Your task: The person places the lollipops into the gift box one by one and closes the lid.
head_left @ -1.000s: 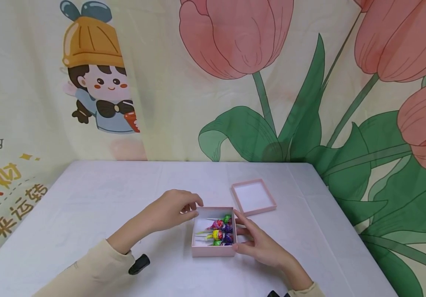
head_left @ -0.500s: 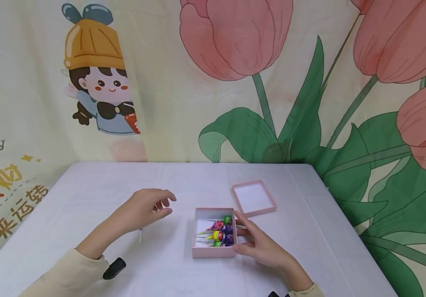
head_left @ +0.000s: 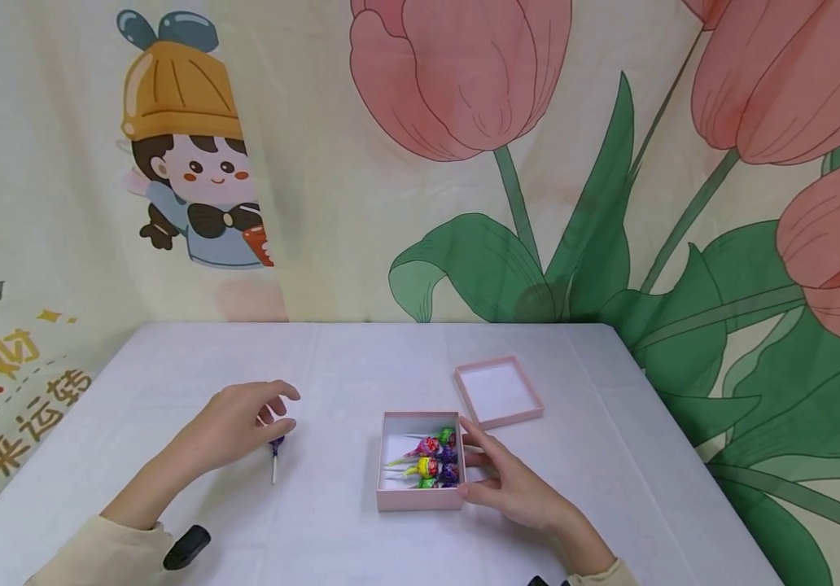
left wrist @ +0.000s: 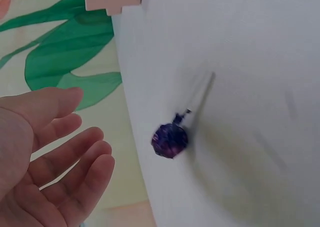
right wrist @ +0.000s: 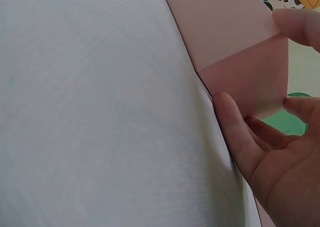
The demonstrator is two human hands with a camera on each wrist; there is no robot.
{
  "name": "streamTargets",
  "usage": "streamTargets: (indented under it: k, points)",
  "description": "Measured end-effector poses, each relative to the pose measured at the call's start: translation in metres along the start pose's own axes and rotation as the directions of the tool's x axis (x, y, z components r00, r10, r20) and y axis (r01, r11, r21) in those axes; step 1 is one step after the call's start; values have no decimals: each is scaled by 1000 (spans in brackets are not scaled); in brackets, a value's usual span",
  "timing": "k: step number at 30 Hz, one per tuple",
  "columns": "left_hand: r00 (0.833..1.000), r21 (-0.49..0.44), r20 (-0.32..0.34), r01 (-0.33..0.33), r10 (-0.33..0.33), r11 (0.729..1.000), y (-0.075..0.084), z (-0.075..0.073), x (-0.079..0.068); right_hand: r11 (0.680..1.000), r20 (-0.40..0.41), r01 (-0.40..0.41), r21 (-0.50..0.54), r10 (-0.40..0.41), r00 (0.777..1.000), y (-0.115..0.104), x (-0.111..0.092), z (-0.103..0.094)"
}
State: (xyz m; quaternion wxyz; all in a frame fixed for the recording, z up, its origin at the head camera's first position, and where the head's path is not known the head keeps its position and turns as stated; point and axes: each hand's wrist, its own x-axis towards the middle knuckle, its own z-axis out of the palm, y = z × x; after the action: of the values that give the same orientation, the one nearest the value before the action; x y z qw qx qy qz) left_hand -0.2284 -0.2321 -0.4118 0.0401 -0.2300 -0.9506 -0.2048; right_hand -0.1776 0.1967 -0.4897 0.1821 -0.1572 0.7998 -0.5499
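A purple-wrapped lollipop (left wrist: 170,140) with a white stick lies on the white table, its candy end partly behind my left hand (head_left: 240,423) in the head view. That hand hovers beside it, fingers loosely bent and holding nothing; the left wrist view shows the fingers (left wrist: 92,174) apart from the candy. My right hand (head_left: 511,480) rests against the right side of a pink box (head_left: 420,500), thumb at the front corner and index finger near the back corner. Inside the box several lollipops (head_left: 429,467) in yellow, pink, green and purple wrappers lie with their sticks pointing left.
Behind the box, slightly right, a pink-rimmed lid (head_left: 499,392) lies with its white inside up. A white cloth covers the table (head_left: 347,537), and a printed curtain (head_left: 317,203) hangs along its back edge.
My left hand has moved left, away from the box's rim, and the purple lollipop has come into view beneath it. The right hand keeps its place at the box.
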Motion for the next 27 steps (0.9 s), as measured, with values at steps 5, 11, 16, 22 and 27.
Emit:
streamTargets:
  k: [5,11,16,22,27]
  points:
    - [999,10,-13,52,-52,999,-15,3,-8,1000,0,3,3,-3,1000,0,0,0]
    - [994,15,-11,108,-108,994,-29,9,-16,1000,2,2,4,-2,1000,0,0,0]
    - [991,1,38,125,-125,992,-38,16,-19,1000,-3,0,-4,0,1000,1,0,0]
    - [991,-10,86,104,-103,995,-42,26,-20,1000,3,5,2,-5,1000,0,0,-1]
    - [992,2,79,97,-97,995,-39,30,-17,1000,3,4,5,-4,1000,0,0,0]
